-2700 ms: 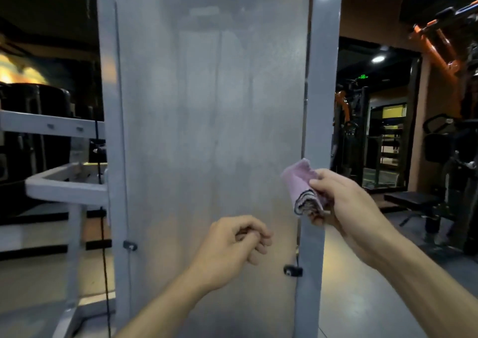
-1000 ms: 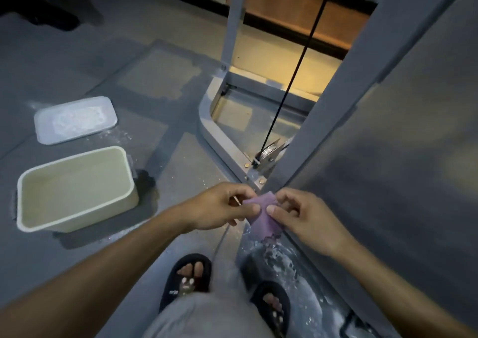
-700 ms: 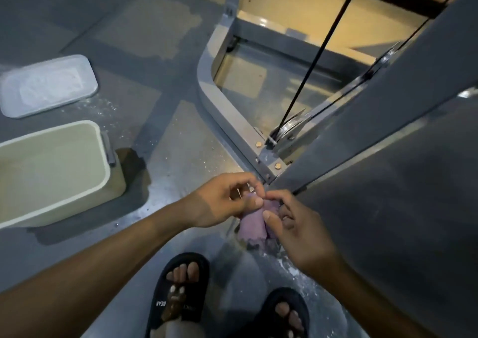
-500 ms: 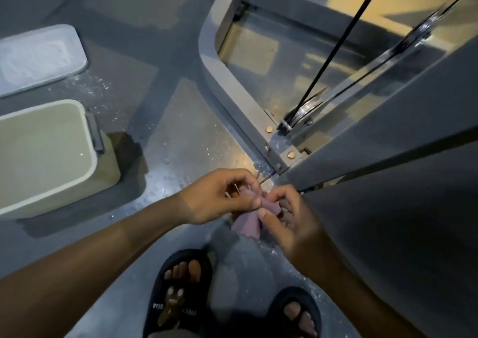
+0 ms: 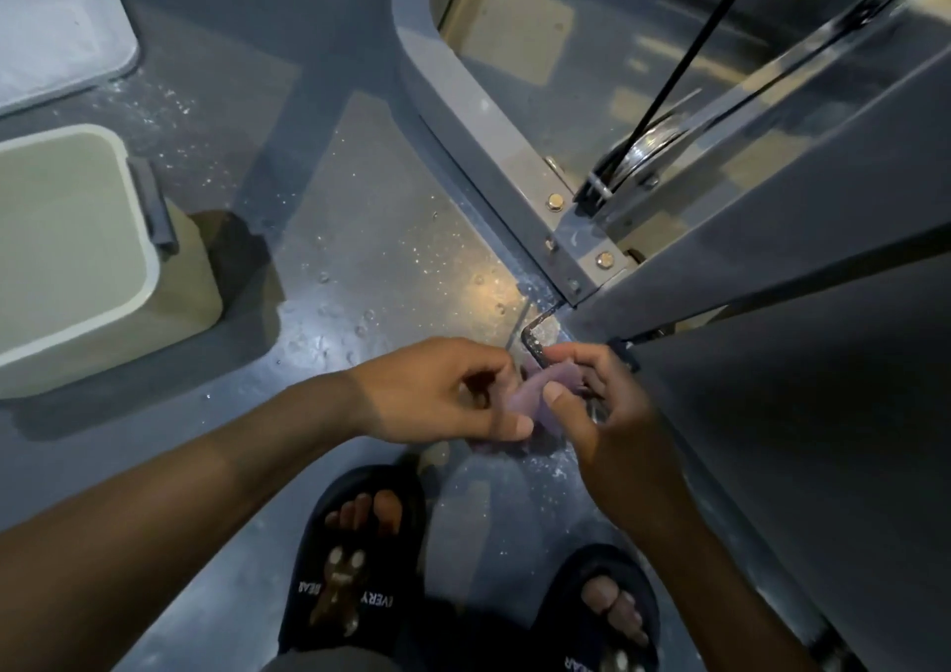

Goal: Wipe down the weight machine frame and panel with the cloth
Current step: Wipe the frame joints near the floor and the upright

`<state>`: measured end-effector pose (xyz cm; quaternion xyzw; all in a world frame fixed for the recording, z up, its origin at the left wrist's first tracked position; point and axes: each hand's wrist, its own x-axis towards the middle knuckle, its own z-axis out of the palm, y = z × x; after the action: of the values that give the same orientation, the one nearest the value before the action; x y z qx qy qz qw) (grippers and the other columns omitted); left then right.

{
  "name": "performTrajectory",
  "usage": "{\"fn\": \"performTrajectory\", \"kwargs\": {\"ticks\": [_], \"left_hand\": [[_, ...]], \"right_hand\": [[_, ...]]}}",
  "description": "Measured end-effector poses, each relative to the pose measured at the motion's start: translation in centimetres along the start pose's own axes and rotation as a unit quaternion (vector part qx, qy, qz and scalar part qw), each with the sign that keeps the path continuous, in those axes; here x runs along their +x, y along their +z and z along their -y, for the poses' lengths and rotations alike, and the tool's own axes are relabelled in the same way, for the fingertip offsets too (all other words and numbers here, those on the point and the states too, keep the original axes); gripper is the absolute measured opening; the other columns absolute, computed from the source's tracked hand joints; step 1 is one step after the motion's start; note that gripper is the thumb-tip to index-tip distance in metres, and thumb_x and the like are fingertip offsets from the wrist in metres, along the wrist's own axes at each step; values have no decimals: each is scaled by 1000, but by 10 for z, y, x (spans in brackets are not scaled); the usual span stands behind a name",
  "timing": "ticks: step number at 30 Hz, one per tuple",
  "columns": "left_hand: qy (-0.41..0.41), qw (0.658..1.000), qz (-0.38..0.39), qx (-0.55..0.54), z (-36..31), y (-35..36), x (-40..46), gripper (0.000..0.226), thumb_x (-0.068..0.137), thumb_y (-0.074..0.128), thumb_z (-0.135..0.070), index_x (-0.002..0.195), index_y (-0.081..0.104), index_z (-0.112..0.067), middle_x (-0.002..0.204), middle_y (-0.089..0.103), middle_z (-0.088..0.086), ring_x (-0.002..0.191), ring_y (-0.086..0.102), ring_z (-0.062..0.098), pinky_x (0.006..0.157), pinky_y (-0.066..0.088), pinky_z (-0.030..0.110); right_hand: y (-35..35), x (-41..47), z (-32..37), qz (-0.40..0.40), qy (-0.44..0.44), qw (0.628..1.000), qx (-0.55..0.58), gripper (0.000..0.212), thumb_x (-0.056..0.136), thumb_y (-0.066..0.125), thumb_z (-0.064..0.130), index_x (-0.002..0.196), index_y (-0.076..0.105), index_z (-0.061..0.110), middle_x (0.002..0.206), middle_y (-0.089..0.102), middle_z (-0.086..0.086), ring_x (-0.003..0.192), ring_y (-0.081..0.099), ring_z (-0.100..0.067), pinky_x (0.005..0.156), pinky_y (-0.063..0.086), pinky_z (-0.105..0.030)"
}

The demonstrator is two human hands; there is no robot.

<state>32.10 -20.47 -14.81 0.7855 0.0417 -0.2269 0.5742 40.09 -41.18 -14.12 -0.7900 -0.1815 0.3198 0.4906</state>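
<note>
Fingers (image 5: 553,393) of both hands pinch the wet cloth (image 5: 535,398); wringing drips could slick the floor (image 5: 360,260) underfoot.

One head-worn view here, tipped steeply down, almost straight at the floor (image 5: 360,270). It sits close over both hands, with the person's own sandals (image 5: 355,563) along the bottom edge and the machine frame (image 5: 478,121) running off up-right.
</note>
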Motion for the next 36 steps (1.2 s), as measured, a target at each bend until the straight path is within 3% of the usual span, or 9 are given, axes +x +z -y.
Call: {"fn": "performTrajectory", "kwargs": {"ticks": [5, 8, 11, 16, 20, 24, 28, 32, 36], "left_hand": [[-14, 998, 25, -63, 8, 2, 21, 23, 98, 68, -31, 94, 68, -8, 83, 67, 9, 75, 59, 20, 72, 49, 37], [-55, 979, 54, -191, 10, 2, 24, 14, 102, 61, -13, 90, 68, -11, 81, 67, -3, 78, 62, 10, 73, 49, 23], [-63, 955, 48, -287, 11, 8, 27, 21, 104, 53, -6, 87, 65, -12, 76, 69, -8, 71, 64, 5, 66, 49, 15], [-73, 963, -16, -257, 17, 15, 25, 19, 103, 58, -14, 86, 59, -5, 56, 45, -12, 52, 37, 5, 53, 33, 17], [-87, 957, -65, -268, 22, 22, 18, 26, 100, 61, -18, 103, 62, 8, 63, 63, 2, 58, 54, 12, 60, 43, 20], [-72, 936, -103, -328, 24, 27, 6, 43, 88, 70, -20, 129, 57, -13, 91, 65, 19, 82, 66, 30, 78, 56, 41], [-15, 955, -71, -289, 27, 29, -11, 59, 83, 74, 13, 132, 54, -12, 126, 61, 20, 114, 67, 34, 97, 55, 41], [-14, 962, -111, -249, 28, 36, -17, 43, 83, 71, 19, 116, 63, -6, 121, 64, 16, 113, 66, 34, 90, 56, 44], [2, 956, -161, -244, 27, 39, -18, 25, 88, 74, -3, 112, 68, -4, 113, 70, 14, 109, 66, 37, 97, 54, 52]], "right_hand": [[-8, 12, -18, 38, 43, 996, 62, 35, 86, 65, 36, 121, 62, 30, 107, 73, 10, 99, 70, -7, 76, 55, -21], [-8, 15, -26, 64, 103, 983, 139, 29, 84, 63, 41, 111, 71, 31, 101, 76, 12, 95, 70, -12, 76, 58, -26], [-5, 15, -33, 124, 165, 958, 198, 51, 88, 69, 57, 122, 71, 20, 119, 72, -15, 113, 65, -43, 97, 52, -61], [2, 15, -36, 134, 244, 889, 364, 52, 96, 61, 22, 143, 53, 0, 139, 60, -26, 131, 57, -43, 111, 45, -57], [11, 15, -38, 39, 247, 912, 327, 57, 82, 80, 29, 131, 65, 4, 128, 64, -33, 122, 55, -59, 106, 37, -76], [13, 11, -31, 23, 256, 896, 362, 50, 95, 68, 24, 138, 58, 1, 129, 68, -24, 120, 65, -43, 104, 50, -59], [14, 8, -28, -8, 259, 888, 380, 45, 94, 65, 28, 133, 63, 7, 127, 70, -19, 119, 67, -37, 110, 45, -62], [17, 5, -27, 3, 267, 893, 362, 45, 94, 67, 31, 133, 65, 8, 128, 70, -19, 123, 64, -41, 97, 54, -50], [18, 3, -28, 18, 257, 901, 348, 43, 96, 67, 31, 133, 65, 7, 128, 70, -19, 123, 64, -41, 91, 57, -42]]}}
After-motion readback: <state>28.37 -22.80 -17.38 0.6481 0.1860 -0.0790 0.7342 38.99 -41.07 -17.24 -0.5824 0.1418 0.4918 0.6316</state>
